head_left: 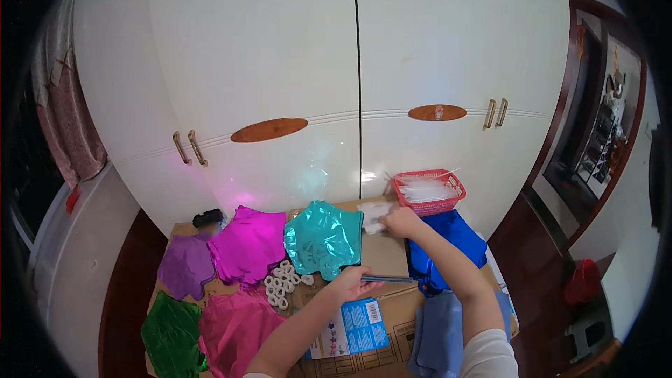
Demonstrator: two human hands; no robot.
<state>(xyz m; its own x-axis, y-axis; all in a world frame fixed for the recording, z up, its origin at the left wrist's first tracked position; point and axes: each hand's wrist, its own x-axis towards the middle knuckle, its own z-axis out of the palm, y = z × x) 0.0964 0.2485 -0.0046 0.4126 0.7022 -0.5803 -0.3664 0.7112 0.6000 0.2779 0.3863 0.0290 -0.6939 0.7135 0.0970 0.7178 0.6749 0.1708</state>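
Observation:
My left hand (pixel 350 285) is closed around the end of a thin, dark, flat bundle (pixel 388 279), seen almost edge-on. Farther off and to the right, my right hand (pixel 402 222) has its fingers pinched at a whitish, see-through plastic packet (pixel 374 215); the fingertips are partly hidden. Just left of that packet lies a shiny teal star-shaped foil balloon (pixel 323 238), flat. Under my right forearm are blue foil balloons (pixel 448 245). A blue and white printed package (pixel 364 325) lies on the cardboard below my left hand.
Flat foil balloons in purple (pixel 185 264), magenta (pixel 250 243), pink (pixel 234 329) and green (pixel 171 332) cover the left side. Several white rings (pixel 280 285) lie mid-table. A red basket (pixel 430 204) of white straws stands at the back, before white cabinet doors (pixel 266 49). Grey-blue sheets (pixel 439 336) lie front right.

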